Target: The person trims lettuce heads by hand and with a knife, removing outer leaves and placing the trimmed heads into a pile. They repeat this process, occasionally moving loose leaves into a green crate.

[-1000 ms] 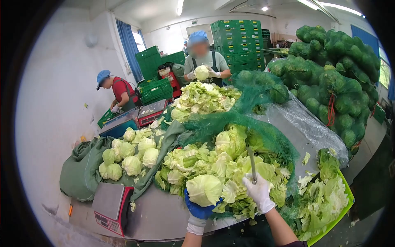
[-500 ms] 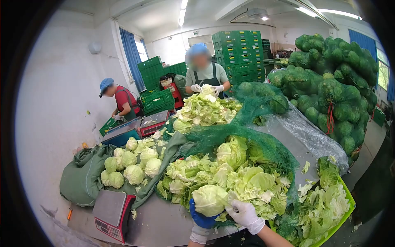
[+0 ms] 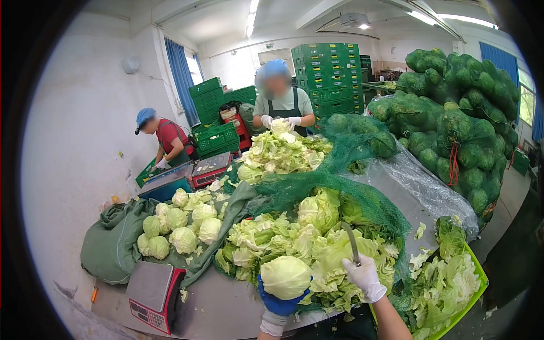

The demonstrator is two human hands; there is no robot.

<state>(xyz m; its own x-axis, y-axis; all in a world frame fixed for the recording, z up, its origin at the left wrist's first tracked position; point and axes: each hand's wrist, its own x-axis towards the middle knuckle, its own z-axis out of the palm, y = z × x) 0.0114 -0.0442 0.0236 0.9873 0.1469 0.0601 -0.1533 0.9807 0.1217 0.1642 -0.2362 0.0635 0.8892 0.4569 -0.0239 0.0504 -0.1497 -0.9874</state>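
A pale green cabbage (image 3: 285,277) rests in my left hand (image 3: 276,303), which wears a blue glove and cups it from below. To its right, my right hand (image 3: 364,276), in a white glove, is closed round the handle of a curved knife (image 3: 352,243), whose blade points up and away from the cabbage. Behind both hands lies a heap of loose cabbage leaves (image 3: 306,243), partly on green netting (image 3: 362,195).
Trimmed cabbages (image 3: 184,240) lie left, behind a red scale (image 3: 153,292). A leaf-filled lime-green bin (image 3: 480,286) stands right. Netted cabbages (image 3: 459,124) are piled behind it. Across the table, a co-worker (image 3: 283,102) holds a cabbage; another person (image 3: 170,136) bends over a crate.
My right hand has moved right and up, away from the cabbage, and the knife blade now shows clearly. The cabbage in my left hand is turned and slightly further left.
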